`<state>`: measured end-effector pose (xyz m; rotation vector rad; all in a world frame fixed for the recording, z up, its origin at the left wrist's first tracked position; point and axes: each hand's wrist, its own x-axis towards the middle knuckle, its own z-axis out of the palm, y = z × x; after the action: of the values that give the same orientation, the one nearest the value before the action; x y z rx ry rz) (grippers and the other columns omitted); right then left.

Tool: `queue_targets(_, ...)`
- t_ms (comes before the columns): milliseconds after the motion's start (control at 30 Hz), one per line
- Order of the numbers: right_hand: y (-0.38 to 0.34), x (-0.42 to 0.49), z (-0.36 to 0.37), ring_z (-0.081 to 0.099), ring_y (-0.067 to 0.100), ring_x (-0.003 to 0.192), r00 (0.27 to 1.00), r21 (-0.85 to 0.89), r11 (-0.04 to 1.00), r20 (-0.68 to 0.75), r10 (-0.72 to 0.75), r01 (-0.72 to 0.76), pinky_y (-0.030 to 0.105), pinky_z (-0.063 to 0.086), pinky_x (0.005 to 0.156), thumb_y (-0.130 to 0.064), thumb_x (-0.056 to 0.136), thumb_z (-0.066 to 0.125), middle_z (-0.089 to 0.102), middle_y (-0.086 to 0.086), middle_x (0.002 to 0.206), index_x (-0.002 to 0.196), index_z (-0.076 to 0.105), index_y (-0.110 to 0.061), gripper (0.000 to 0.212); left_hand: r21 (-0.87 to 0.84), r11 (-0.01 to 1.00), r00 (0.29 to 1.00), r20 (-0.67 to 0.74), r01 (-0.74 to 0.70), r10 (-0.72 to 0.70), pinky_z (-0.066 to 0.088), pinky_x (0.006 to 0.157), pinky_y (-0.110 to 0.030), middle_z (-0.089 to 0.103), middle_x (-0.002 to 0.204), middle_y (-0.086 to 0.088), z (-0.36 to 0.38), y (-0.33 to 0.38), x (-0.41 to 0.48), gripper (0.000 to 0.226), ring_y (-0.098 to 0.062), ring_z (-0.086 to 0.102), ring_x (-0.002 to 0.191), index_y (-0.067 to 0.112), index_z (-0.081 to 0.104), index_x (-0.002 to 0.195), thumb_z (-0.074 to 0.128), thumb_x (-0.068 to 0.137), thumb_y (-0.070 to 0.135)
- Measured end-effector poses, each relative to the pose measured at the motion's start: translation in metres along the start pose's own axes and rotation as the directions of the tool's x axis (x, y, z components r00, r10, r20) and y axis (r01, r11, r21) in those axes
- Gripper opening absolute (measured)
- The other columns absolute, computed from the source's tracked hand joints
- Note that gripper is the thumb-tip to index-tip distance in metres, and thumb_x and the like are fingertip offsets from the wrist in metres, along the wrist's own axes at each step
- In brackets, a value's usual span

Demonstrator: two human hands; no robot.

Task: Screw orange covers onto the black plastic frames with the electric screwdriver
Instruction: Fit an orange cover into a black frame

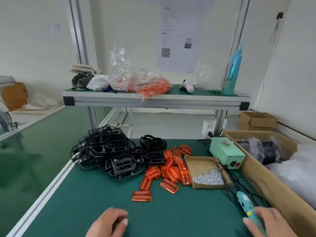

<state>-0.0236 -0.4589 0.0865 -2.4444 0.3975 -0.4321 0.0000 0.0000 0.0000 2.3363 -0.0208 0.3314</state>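
Worktop (82, 199), green-matted, viewed from its near edge. An open stretch of mat is left between the near edge and the parts. The left edge is bounded by an aluminium rail (49, 187), the right edge by a long cardboard box (266, 187).

The left hand (109, 223) is rested on the mat at the near edge, fingers loosely curled, nothing held. The right hand (270, 223) is closed round the rear of the electric screwdriver (244, 202) at the near right corner, with the bit end pointed toward the far edge. Both wrists are cut off by the lower border of the view, and the handle is partly hidden under the palm.

The black plastic frames (109, 151) are heaped toward the far left corner; single frames cannot be counted in the tangle. The orange covers (172, 170) are scattered just right of the heap, touching it, and a single cover (142, 195) is laid apart, nearer the hands.

A shallow cardboard tray (205, 186) of screws (208, 177) is set beside the covers, with a pale green power unit (225, 151) behind it. A black cable (229, 182) is run past the tray's right side to the screwdriver. The box contents are wrapped in film and hard to make out.

The far edge is overhung by an upper shelf (153, 100), on which a bag of orange parts (152, 86) and a blue bottle (233, 71) are kept.
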Motion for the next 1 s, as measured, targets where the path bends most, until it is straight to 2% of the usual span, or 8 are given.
queue_targets(67,0.011,0.012,0.000,0.053,0.011,0.130,0.995,0.057,0.993,0.004,0.099,-0.099,0.021,0.037,0.107,-0.064,0.098,0.060,0.042,0.001,0.145,0.145,0.037,-0.027,0.064,0.012,1.000,1.000,0.000,0.016,-0.016,0.045,0.077,-0.010,0.068,0.089,0.019,0.000,0.024,0.025,0.031,0.001,0.064,0.087,0.050,0.062,0.089,0.079,0.090,0.024)
queue_targets(133,0.021,0.023,0.004,0.052,0.012,0.133,0.990,-0.088,0.990,0.076,0.119,-0.113,0.023,0.041,0.106,-0.070,0.097,0.054,0.036,0.002,0.149,0.152,0.030,-0.029,0.074,0.044,0.998,0.999,-0.031,0.040,-0.038,0.047,0.079,-0.020,0.065,0.093,0.018,-0.001,0.030,0.043,0.024,0.000,0.062,0.087,0.046,0.060,0.091,0.072,0.095,0.026)
queue_targets(333,0.040,0.037,0.014,0.050,0.037,0.134,0.943,-0.325,0.936,0.247,0.222,-0.135,0.045,0.043,0.108,-0.039,0.084,0.085,0.052,0.022,0.140,0.148,0.051,-0.008,0.079,0.061,0.996,0.987,-0.153,0.066,-0.056,0.049,0.085,-0.034,0.059,0.105,0.015,0.007,0.022,0.091,0.006,-0.011,0.061,0.096,0.027,0.064,0.107,0.062,0.101,0.027)
queue_targets(533,0.061,0.046,0.028,0.056,0.044,0.121,0.952,-0.354,0.914,0.155,0.265,-0.197,0.054,0.047,0.105,-0.028,0.074,0.094,0.059,0.026,0.127,0.140,0.059,-0.002,0.079,0.075,0.975,0.942,-0.283,0.209,-0.180,0.045,0.076,-0.037,0.054,0.127,0.001,0.009,0.012,0.121,0.049,-0.022,0.062,0.096,0.020,0.046,0.141,0.060,0.101,0.045)
queue_targets(633,0.072,0.052,0.035,0.059,0.046,0.115,0.968,-0.381,0.909,0.111,0.226,-0.169,0.057,0.049,0.101,-0.026,0.070,0.096,0.062,0.027,0.123,0.135,0.063,0.001,0.078,0.099,0.965,0.941,-0.266,0.241,-0.208,0.043,0.075,-0.035,0.064,0.110,0.007,0.010,0.010,0.131,0.058,-0.019,0.062,0.098,0.020,0.041,0.148,0.058,0.101,0.050)
queue_targets(733,0.082,0.059,0.041,0.063,0.048,0.107,0.984,-0.418,0.899,0.062,0.168,-0.127,0.059,0.053,0.094,-0.024,0.065,0.099,0.065,0.027,0.115,0.127,0.068,0.003,0.075,0.099,0.961,0.939,-0.259,0.260,-0.228,0.039,0.065,-0.034,0.063,0.081,0.016,0.009,0.008,0.134,0.051,-0.006,0.056,0.074,0.020,0.048,0.145,0.059,0.102,0.046)
queue_targets(867,0.073,0.066,0.042,0.064,0.045,0.086,0.997,-0.498,0.867,-0.059,-0.042,0.007,0.061,0.057,0.079,-0.025,0.063,0.098,0.065,0.022,0.091,0.107,0.073,0.004,0.059,-0.020,0.960,0.919,-0.283,0.280,-0.275,0.044,0.070,-0.035,0.066,0.081,0.020,0.005,0.000,0.134,0.041,-0.008,0.060,0.079,0.027,0.056,0.138,0.061,0.101,0.043)
queue_targets(1000,0.016,0.059,0.044,0.063,0.039,0.092,0.959,-0.409,0.896,-0.137,-0.249,0.174,0.056,0.056,0.080,-0.039,0.090,0.068,0.063,0.009,0.098,0.107,0.073,-0.014,0.031,-0.206,0.937,0.897,-0.288,0.284,-0.335,0.045,0.071,-0.027,0.071,0.080,0.023,0.002,-0.010,0.132,0.025,0.000,0.068,0.077,0.040,0.061,0.125,0.061,0.100,0.042)
